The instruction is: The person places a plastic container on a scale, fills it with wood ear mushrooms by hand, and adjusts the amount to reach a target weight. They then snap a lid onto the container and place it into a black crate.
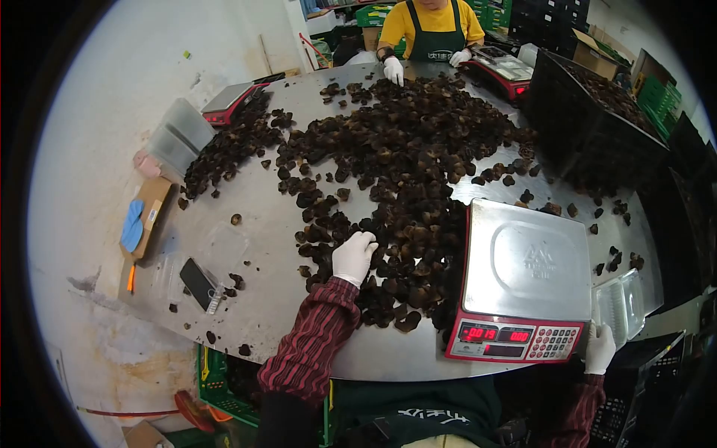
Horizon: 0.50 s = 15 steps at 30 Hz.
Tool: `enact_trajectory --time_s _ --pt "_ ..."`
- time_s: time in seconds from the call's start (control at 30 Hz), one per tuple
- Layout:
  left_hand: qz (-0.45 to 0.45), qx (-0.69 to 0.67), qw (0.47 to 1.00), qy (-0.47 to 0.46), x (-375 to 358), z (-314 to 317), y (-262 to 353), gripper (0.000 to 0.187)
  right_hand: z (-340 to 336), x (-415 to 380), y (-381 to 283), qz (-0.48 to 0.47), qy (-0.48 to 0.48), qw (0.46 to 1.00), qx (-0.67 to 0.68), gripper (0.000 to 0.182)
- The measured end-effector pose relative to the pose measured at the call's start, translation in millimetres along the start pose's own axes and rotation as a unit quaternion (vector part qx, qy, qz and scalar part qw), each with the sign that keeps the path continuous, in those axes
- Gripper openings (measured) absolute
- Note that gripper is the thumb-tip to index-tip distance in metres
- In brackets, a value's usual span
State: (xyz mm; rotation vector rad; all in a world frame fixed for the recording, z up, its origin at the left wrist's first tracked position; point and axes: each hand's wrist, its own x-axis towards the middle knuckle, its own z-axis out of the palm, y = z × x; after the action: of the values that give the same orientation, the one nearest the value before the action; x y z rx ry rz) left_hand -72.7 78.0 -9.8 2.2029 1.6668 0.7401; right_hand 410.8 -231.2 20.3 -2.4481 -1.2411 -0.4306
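My left hand (354, 258), in a white glove, reaches into the near side of a large heap of dark dried mushrooms (403, 142). Its fingers are bent and pressed together among the pieces; what they hold is hidden. At the table's front right corner, my right hand (600, 349), also gloved, has its fingers closed at the lower edge of a clear plastic container (620, 305) with a hinged lid. Between my hands stands a red scale (526, 261) with a bare steel plate, its display lit and reading -0.019.
Across the steel table (276, 313), a person (433, 30) in white gloves works at the heap beside another scale (504, 69). A black crate (590, 119) of mushrooms stands at the right. To the left are a phone (198, 284), clear containers (179, 134) and a third scale (230, 102).
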Motion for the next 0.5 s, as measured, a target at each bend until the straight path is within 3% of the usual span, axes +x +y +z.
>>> enact_trajectory --time_s 0.03,0.1,0.17,0.3,0.37,0.43,0.47,0.5 --pt "-0.004 0.006 1.0 -0.003 -0.1 -2.3 4.8 0.018 -0.1 0.6 0.2 0.005 -0.013 1.0 0.001 0.03" --pt "0.035 -0.118 0.992 0.039 -6.6 -19.8 3.2 0.016 -0.9 0.7 0.8 0.007 -0.016 1.0 -0.005 0.03" --pt "0.018 -0.201 0.978 0.056 -27.1 -60.9 4.5 0.014 2.7 -0.5 3.6 0.008 -0.025 1.0 -0.009 0.029" --pt "-0.105 -0.218 0.97 0.012 -102.9 -160.8 -22.7 0.008 8.4 -0.9 8.9 -0.011 0.005 1.0 -0.023 0.03" --pt "-0.156 -0.079 0.984 -0.03 -153.4 -201.5 -56.8 0.01 6.9 -0.4 7.7 -0.019 0.009 0.999 -0.029 0.03" --pt "-0.26 -0.035 0.958 -0.112 -205.9 -224.4 -107.4 0.02 7.9 -0.3 8.2 -0.004 0.004 1.0 -0.023 0.03" --pt "-0.264 -0.031 0.958 -0.112 -222.5 -223.6 -108.0 0.02 10.2 -0.4 10.2 -0.014 0.016 0.999 -0.029 0.03" --pt "-0.231 0.139 0.959 -0.092 -235.4 -223.1 -107.5 0.025 9.8 -1.0 9.5 -0.015 0.013 0.999 -0.027 0.03"
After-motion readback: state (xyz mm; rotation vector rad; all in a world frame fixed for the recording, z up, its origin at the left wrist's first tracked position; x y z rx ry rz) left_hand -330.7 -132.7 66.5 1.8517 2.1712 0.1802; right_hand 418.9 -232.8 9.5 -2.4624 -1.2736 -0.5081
